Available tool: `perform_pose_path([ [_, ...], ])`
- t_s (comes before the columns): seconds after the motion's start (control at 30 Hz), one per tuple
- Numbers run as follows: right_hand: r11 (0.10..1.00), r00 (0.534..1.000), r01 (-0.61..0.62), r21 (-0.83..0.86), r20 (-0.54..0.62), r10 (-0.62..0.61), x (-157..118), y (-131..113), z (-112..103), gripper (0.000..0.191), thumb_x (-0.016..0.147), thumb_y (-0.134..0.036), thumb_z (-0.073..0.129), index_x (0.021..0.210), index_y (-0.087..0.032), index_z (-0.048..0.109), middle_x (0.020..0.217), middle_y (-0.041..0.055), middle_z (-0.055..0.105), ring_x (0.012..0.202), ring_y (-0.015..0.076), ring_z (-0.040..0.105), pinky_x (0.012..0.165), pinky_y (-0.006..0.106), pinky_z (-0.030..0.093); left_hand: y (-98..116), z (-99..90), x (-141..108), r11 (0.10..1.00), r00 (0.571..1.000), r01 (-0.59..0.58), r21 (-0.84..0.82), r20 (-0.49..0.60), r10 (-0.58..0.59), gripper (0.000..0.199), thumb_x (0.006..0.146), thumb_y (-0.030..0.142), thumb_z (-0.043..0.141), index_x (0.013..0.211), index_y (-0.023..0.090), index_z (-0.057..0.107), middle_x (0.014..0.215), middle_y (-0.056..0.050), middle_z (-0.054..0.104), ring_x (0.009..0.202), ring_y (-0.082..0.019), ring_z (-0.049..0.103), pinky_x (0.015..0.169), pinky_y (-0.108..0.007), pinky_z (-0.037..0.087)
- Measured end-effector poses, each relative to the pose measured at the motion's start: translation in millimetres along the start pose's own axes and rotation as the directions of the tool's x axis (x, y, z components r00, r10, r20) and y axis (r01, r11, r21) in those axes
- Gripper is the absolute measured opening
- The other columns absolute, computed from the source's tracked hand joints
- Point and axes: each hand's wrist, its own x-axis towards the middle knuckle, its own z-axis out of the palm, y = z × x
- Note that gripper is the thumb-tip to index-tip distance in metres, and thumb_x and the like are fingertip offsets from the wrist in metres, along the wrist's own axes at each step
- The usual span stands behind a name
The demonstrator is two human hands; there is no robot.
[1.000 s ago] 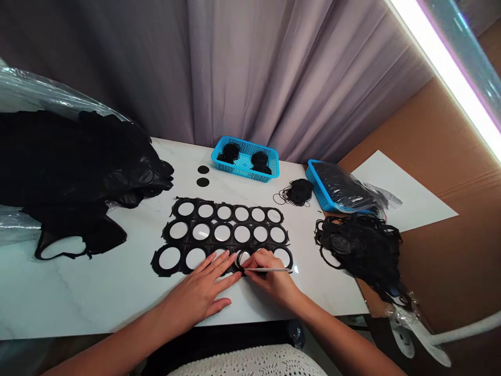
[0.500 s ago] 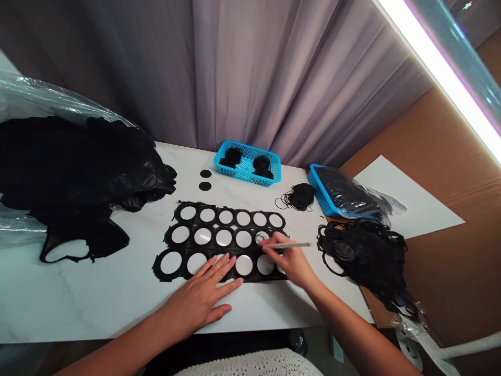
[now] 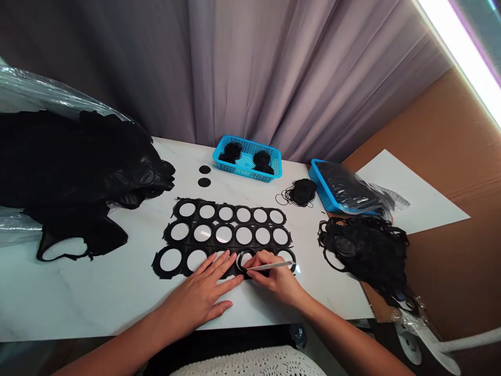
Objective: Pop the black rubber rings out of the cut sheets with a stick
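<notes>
A black sheet (image 3: 213,224) with rows of round holes lies flat on the white table. My left hand (image 3: 207,284) rests on its near edge, fingers stretched and apart, covering part of the front row. My right hand (image 3: 276,277) is closed around slim silver tweezers (image 3: 272,266). Their tip points left, at a front-row hole just right of my left fingertips. A thin black ring (image 3: 240,261) shows around that hole; whether the tip grips it I cannot tell. My right fingers hide a neighbouring hole.
Two black discs (image 3: 204,182) lie behind the sheet. A blue basket (image 3: 247,171) holds black ring bundles; another ring bundle (image 3: 303,192) lies nearby. At right are a second blue basket (image 3: 323,190) and a black scrap heap (image 3: 364,245). Black sheets (image 3: 78,162) are piled at left.
My right hand and the tweezers have moved left and nearer me, from a middle-row hole to a front-row hole. My left hand stays in place. The view has shifted slightly.
</notes>
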Motion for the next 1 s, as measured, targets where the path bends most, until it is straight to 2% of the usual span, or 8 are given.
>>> perform_pose_path([
  [0.23,0.980,0.995,0.104,-0.171,0.010,-0.104,-5,8,10,0.019,0.088,-0.015,0.062,0.073,-0.023,0.055,0.092,0.0015,0.074,0.086,0.0206,0.063,0.082,0.039,0.043,0,-0.6,0,1.000,1.000,-0.005,0.023,0.023,0.004,0.053,0.096,0.039,0.057,0.146,0.029,0.043,0.159,-0.010,0.030,0.143,-0.031,0.034,0.114,-0.050,0.033],
  [0.37,0.842,0.933,0.350,-0.412,0.070,-0.353,-15,20,25,0.014,0.097,-0.015,0.050,0.090,-0.023,0.060,0.112,0.0064,0.072,0.100,0.0235,0.062,0.088,0.043,0.039,0,0.3,-1,1.000,1.000,-0.004,0.009,0.014,0.004,0.051,0.096,0.039,0.057,0.145,0.029,0.045,0.160,-0.009,0.029,0.144,-0.030,0.034,0.115,-0.050,0.033],
  [0.43,0.786,0.918,0.371,-0.494,0.067,-0.392,-12,26,19,0.019,0.099,-0.013,0.044,0.093,-0.022,0.060,0.117,0.0079,0.071,0.103,0.0239,0.061,0.090,0.043,0.037,0,0.6,-1,1.000,1.000,-0.006,0.006,0.012,0.006,0.052,0.096,0.039,0.058,0.145,0.029,0.045,0.160,-0.010,0.029,0.143,-0.032,0.034,0.114,-0.051,0.033],
  [0.53,0.785,0.927,0.197,-0.587,-0.149,-0.344,10,35,-14,0.020,0.098,-0.015,0.043,0.096,-0.022,0.062,0.106,0.0090,0.072,0.098,0.0245,0.062,0.088,0.041,0.038,0,0.0,0,1.000,1.000,-0.015,0.007,0.012,0.014,0.052,0.095,0.036,0.059,0.145,0.029,0.045,0.160,-0.011,0.028,0.143,-0.033,0.033,0.113,-0.053,0.035],
  [0.67,0.849,0.860,-0.098,-0.520,-0.473,-0.190,48,34,-57,0.014,0.092,-0.020,0.048,0.084,-0.021,0.058,0.095,0.0086,0.073,0.086,0.0251,0.063,0.081,0.040,0.041,2,-3.9,1,0.999,1.000,-0.021,0.027,0.023,0.021,0.051,0.096,0.035,0.058,0.145,0.029,0.045,0.159,-0.010,0.029,0.143,-0.032,0.033,0.112,-0.052,0.036],
  [0.73,0.929,0.903,-0.081,-0.361,-0.422,-0.085,58,26,-54,0.013,0.089,-0.021,0.052,0.077,-0.022,0.054,0.092,0.0065,0.073,0.082,0.0232,0.065,0.075,0.035,0.044,4,-6.5,-2,0.999,1.000,-0.022,0.038,0.023,0.021,0.055,0.096,0.037,0.059,0.147,0.028,0.042,0.159,-0.011,0.030,0.143,-0.031,0.034,0.113,-0.052,0.036],
  [0.83,0.997,0.983,0.007,-0.074,-0.181,-0.020,55,7,-25,0.016,0.088,-0.023,0.057,0.073,-0.023,0.051,0.092,0.0038,0.073,0.084,0.0205,0.067,0.074,0.031,0.047,6,-9.2,-10,0.997,1.000,0.025,0.071,-0.010,-0.024,0.061,0.096,0.039,0.058,0.151,0.024,0.036,0.158,-0.012,0.031,0.144,-0.030,0.033,0.113,-0.050,0.036],
  [1.0,0.996,0.995,0.049,0.074,0.087,-0.056,37,-14,19,0.023,0.085,-0.017,0.063,0.068,-0.021,0.049,0.090,0.0026,0.072,0.083,0.0184,0.065,0.073,0.030,0.046,5,-9.5,-30,0.984,0.990,0.104,0.142,-0.110,-0.089,0.049,0.098,0.037,0.056,0.144,0.023,0.047,0.157,-0.012,0.034,0.141,-0.031,0.039,0.111,-0.049,0.040],
])
